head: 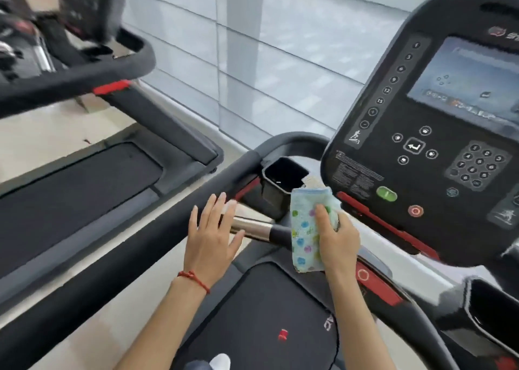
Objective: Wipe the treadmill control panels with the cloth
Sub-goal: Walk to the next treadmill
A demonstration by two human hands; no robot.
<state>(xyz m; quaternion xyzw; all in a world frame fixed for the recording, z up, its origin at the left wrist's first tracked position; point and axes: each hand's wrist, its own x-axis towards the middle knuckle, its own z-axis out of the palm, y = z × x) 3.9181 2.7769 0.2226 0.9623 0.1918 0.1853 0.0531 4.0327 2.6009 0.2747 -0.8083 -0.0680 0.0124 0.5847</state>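
Your right hand [338, 237] grips the cloth [309, 229], fingers curled round its right edge and thumb pressed across its front. The cloth is pale blue with coloured dots, folded into a tall strip that hangs upright from your grip. Its top edge sits just below the lower left corner of the control panel [438, 133]; whether cloth and panel touch, you cannot tell from here.

Your left hand [212, 235] is open, fingers straight and spread, palm down, holding nothing. It hovers over the black padded handrail [118, 254], with the fingertips near the metal grip bar [252, 228] that runs between your two hands. A red string bracelet [195, 279] circles your left wrist.

The control panel stands up and to the right of your right hand. It is black, with a column of numbered buttons down its left side, a screen [471, 88] at upper right, a keypad [477, 166] lower down, and a green button [387, 193] and a red button [415, 210] near its bottom edge. A black cup holder [283, 177] sits just above the cloth, left of the panel.

Below your hands lies the dark treadmill belt [264, 322], with a small red object [283, 335] on it. Far to the left of your left hand stands a second treadmill [84, 178], blurred, well apart from both hands.
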